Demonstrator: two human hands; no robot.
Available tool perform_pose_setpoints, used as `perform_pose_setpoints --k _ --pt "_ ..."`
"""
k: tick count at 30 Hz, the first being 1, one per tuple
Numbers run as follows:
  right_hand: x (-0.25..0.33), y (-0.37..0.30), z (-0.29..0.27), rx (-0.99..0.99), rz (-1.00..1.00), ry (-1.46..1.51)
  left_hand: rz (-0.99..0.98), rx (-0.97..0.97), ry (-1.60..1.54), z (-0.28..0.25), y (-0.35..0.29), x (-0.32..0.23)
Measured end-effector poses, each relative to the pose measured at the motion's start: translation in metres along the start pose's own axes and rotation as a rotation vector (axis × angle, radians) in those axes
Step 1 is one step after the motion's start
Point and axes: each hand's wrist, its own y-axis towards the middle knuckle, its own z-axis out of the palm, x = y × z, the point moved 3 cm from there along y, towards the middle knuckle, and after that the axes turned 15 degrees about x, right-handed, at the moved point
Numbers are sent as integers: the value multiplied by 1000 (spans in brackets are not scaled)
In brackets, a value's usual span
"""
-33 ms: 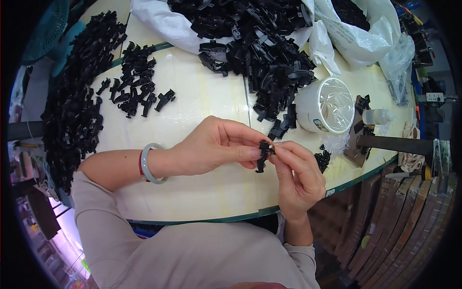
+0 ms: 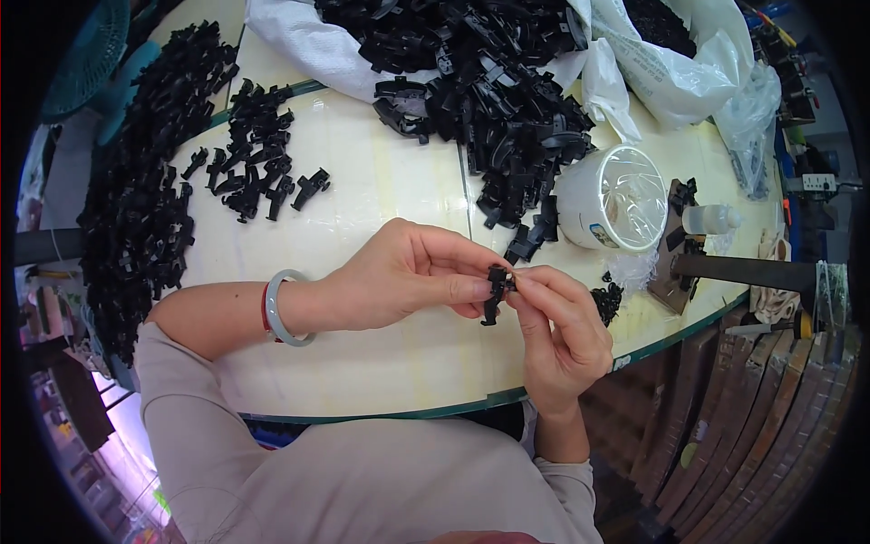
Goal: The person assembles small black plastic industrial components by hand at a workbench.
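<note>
A small black plastic part (image 2: 493,302) is held up over the near middle of the table, its narrow end pointing down. My left hand (image 2: 399,276) pinches it between thumb and fingers. From the right, the thumb and fingertips of my right hand (image 2: 564,331) close on its upper right edge. Whether those fingertips also hold a smaller piece is hidden. Just beyond my hands lies a black clip-like part (image 2: 524,243), at the near end of a big heap of black plastic parts (image 2: 471,82). A little pile of tiny black pieces (image 2: 608,301) lies right of my right hand.
A white tub (image 2: 589,204) with clear film inside stands right of the heap. Beyond it are a metal fixture with a dark bar (image 2: 743,270) and a small translucent bottle (image 2: 711,219). More black parts (image 2: 149,172) cover the left side. White sacks (image 2: 675,77) lie at the back.
</note>
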Motion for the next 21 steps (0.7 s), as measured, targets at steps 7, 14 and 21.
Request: perform_pose_setpoints --k 7,14,21 --pt "5 3 -2 41 -73 -176 -13 15 38 -2 2 0" --pt "2 -1 -4 80 -144 -214 -51 -3 55 3 0 0" --pt "-18 -21 -66 -214 226 -574 -255 -277 442 -13 -11 -40"
